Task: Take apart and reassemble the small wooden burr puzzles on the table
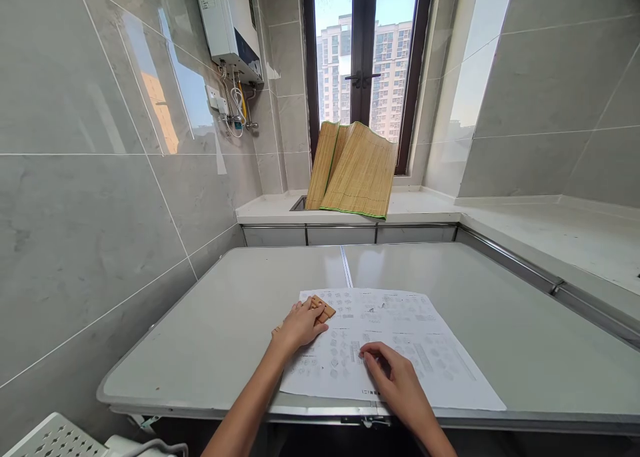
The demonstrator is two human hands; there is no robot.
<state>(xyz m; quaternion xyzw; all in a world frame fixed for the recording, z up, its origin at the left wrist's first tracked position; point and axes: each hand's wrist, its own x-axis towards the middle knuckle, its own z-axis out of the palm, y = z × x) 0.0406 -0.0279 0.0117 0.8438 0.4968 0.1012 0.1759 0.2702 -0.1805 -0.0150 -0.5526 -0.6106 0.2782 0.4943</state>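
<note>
1. resting over a tan wooden piece [327,310], your left hand [300,322] reaches in from the lower left, its fingers laid across the top and its thumb near the lower edge.
2. the wooden piece lies at the upper left edge of a printed paper sheet [400,317], its right end showing past your fingers; a bit of similar tan wood also shows left of your wrist.
3. your right hand [395,377] is at the lower middle of the sheet, fingers curled, with thumb tip and forefinger tip close together beside the small printed figures.
4. your hands hide much of their own undersides, so i cannot tell whether the left clasps the wood or only presses it, nor whether the right pinches something tiny.
5. the sheet lies on a pale folding table [170,350], covering part of the seam [345,265] that runs down its middle; the sheet's printed side faces up.
6. beyond the table, a folded bamboo mat [363,170] leans upright on a white counter [420,207], in front of a dark-framed window [363,50].
7. up on your left, a white wall heater [225,27] hangs against grey tiles [75,217].
</note>
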